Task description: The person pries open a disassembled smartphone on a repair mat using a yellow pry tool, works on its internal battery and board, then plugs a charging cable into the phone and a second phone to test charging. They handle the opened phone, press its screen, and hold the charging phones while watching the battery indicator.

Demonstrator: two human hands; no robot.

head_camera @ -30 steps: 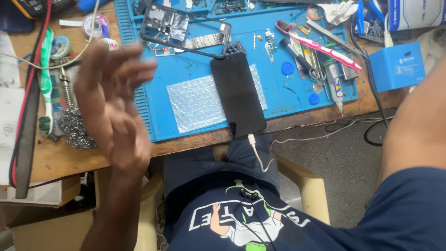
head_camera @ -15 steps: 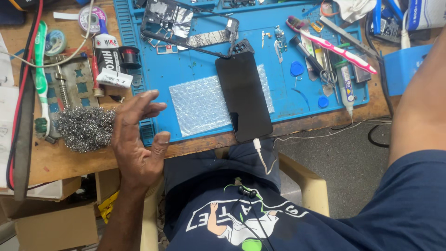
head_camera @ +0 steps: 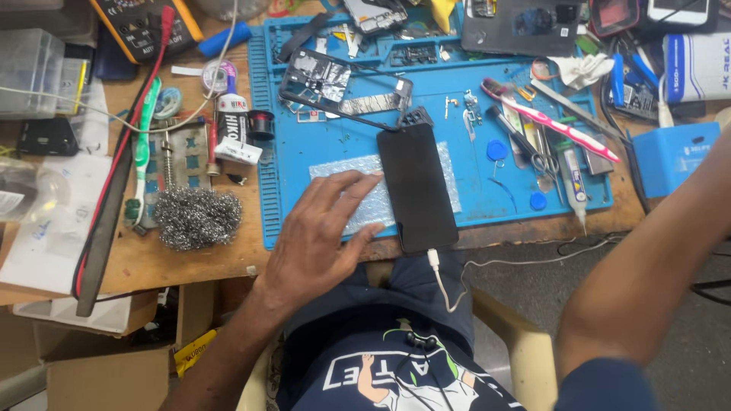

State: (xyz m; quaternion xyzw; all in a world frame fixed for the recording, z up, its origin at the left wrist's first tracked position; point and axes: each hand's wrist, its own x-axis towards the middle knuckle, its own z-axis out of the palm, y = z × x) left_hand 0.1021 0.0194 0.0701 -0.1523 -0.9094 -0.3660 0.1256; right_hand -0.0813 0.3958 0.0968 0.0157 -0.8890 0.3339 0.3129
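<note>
My left hand (head_camera: 320, 240) rests flat, fingers spread, on the near edge of a blue work mat (head_camera: 533, 179), fingertips on a sheet of bubble wrap (head_camera: 358, 176). Just right of my fingers lies a black phone (head_camera: 417, 186), screen dark, with a white cable (head_camera: 445, 285) plugged into its near end. Only my right forearm (head_camera: 647, 266) shows, raised at the right edge; the hand itself is out of view. A stripped phone frame (head_camera: 343, 87) lies at the back of the mat.
A wad of steel wool (head_camera: 196, 217), a green toothbrush (head_camera: 143, 152) and a glue bottle (head_camera: 232, 125) lie left of the mat. A pink toothbrush (head_camera: 560, 125), tweezers and small tools crowd its right side. A blue box (head_camera: 674, 156) stands at the right.
My left hand has come down from mid-air over the left of the bench and moved right, settling flat on the mat beside the phone.
</note>
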